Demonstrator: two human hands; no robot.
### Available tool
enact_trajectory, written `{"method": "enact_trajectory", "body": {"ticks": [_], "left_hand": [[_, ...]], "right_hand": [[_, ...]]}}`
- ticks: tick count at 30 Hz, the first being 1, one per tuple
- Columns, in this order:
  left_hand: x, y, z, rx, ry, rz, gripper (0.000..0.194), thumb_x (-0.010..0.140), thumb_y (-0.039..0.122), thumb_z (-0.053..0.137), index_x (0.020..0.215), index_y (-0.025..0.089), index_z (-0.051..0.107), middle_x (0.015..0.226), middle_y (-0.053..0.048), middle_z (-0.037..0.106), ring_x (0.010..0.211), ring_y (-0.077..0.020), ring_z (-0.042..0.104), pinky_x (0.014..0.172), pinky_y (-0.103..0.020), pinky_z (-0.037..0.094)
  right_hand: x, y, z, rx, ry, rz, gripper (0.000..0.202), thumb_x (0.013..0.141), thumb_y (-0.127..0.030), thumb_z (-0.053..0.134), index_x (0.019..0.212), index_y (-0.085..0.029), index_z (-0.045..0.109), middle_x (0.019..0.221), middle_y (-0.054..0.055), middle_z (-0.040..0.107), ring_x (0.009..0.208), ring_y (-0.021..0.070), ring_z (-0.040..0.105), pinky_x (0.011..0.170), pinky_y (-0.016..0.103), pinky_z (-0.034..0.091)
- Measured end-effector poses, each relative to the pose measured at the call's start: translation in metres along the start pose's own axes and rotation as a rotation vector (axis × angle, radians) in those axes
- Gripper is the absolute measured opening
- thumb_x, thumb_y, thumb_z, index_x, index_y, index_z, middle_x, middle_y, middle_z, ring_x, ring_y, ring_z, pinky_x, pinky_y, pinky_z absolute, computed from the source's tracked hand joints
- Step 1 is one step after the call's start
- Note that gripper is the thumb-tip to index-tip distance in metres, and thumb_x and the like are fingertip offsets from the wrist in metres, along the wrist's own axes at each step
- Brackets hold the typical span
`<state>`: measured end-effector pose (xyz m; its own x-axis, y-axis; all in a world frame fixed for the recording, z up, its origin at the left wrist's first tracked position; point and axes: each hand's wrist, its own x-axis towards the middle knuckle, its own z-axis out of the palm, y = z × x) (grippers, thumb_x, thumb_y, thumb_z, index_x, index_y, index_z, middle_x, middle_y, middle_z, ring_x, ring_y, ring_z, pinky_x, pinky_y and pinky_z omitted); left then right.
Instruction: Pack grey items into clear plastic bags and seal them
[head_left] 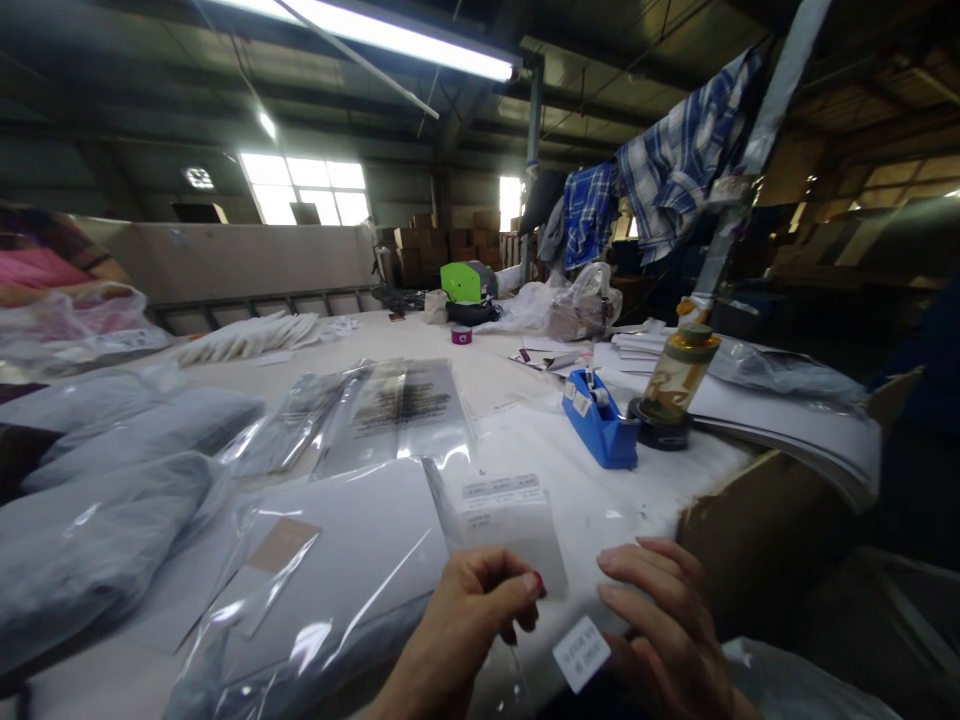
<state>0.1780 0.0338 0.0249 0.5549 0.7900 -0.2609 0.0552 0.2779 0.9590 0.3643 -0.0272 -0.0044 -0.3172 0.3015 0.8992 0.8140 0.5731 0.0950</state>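
Two hands are low in the head view, both mine. My left hand (469,625) pinches shut at thumb and forefinger on the lower edge of a small clear polybag (510,530), which stands up from the pinch over the white table (600,500). My right hand (671,625) is half curled, fingers loosely bent, with a small white sticker (581,652) at its fingertips; I cannot tell whether it is stuck to a finger or lightly pinched.

Just left of my hands lies a larger bagged grey garment (337,570) with a brown tag (281,545) inside the film. Further left are more bagged garments (97,500), and beyond them a fan of flat printed polybags (397,410). To the right stand a blue tape dispenser (600,420) and a yellowish bottle (679,375) with a green cap, beside a stack of white sheets (787,415).

What could go wrong, as I judge it: the film is slick and my pinch holds only an edge, so the bag could slide out or fold over. The sticker could curl onto my finger, or land crooked or creased if the film flexes.

Writing: the small bag carries a white label with several printed lines, and the sticker has two short lines, but both are too small and blurred to read. The dark print on the flat polybags is also illegible.
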Motion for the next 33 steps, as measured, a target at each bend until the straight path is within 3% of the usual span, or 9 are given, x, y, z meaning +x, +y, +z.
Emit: {"method": "enact_trajectory", "body": {"ticks": [3, 9, 14, 29, 33], "left_hand": [[-0.015, 0.002, -0.005, -0.118, -0.088, -0.102, 0.026, 0.062, 0.036, 0.067, 0.063, 0.011, 0.062, 0.053, -0.001, 0.056, 0.048, -0.0072, 0.042, 0.05, -0.021, 0.028], [-0.023, -0.007, -0.015, -0.216, -0.134, -0.229, 0.021, 0.048, 0.025, 0.073, 0.057, 0.01, 0.061, 0.051, -0.003, 0.058, 0.043, -0.0081, 0.045, 0.044, -0.02, 0.027], [-0.034, -0.01, -0.02, -0.276, -0.133, -0.248, 0.015, 0.048, 0.018, 0.068, 0.057, 0.009, 0.06, 0.048, -0.002, 0.055, 0.041, -0.0072, 0.045, 0.044, -0.019, 0.031], [-0.054, -0.018, -0.035, -0.342, -0.079, -0.26, 0.019, 0.049, 0.018, 0.068, 0.065, 0.011, 0.06, 0.052, 0.0, 0.056, 0.042, -0.0079, 0.05, 0.04, -0.017, 0.038], [-0.059, -0.023, -0.036, -0.375, -0.002, -0.244, 0.017, 0.047, 0.017, 0.068, 0.06, 0.012, 0.058, 0.046, 0.001, 0.054, 0.039, -0.0077, 0.048, 0.041, -0.018, 0.036]], "right_hand": [[0.0, -0.003, 0.011, 0.189, -0.046, 0.067, 0.021, 0.09, -0.028, 0.05, 0.104, -0.011, 0.049, 0.097, 0.01, 0.056, 0.091, 0.0195, 0.056, 0.083, 0.038, 0.044], [0.0, -0.01, 0.032, 0.486, -0.133, 0.206, 0.036, 0.088, -0.047, 0.048, 0.107, -0.017, 0.047, 0.088, 0.008, 0.057, 0.081, 0.019, 0.054, 0.068, 0.033, 0.048], [0.003, -0.017, 0.036, 0.54, -0.188, 0.219, 0.038, 0.086, -0.05, 0.049, 0.107, -0.018, 0.048, 0.085, 0.007, 0.057, 0.077, 0.0178, 0.055, 0.065, 0.03, 0.049], [0.011, -0.029, 0.052, 0.673, -0.283, 0.261, 0.035, 0.08, -0.044, 0.061, 0.107, -0.023, 0.053, 0.083, 0.004, 0.062, 0.074, 0.0163, 0.061, 0.065, 0.024, 0.052], [0.015, -0.031, 0.058, 0.693, -0.313, 0.261, 0.035, 0.078, -0.047, 0.063, 0.103, -0.023, 0.055, 0.079, 0.003, 0.062, 0.07, 0.0164, 0.061, 0.062, 0.024, 0.053]]}}
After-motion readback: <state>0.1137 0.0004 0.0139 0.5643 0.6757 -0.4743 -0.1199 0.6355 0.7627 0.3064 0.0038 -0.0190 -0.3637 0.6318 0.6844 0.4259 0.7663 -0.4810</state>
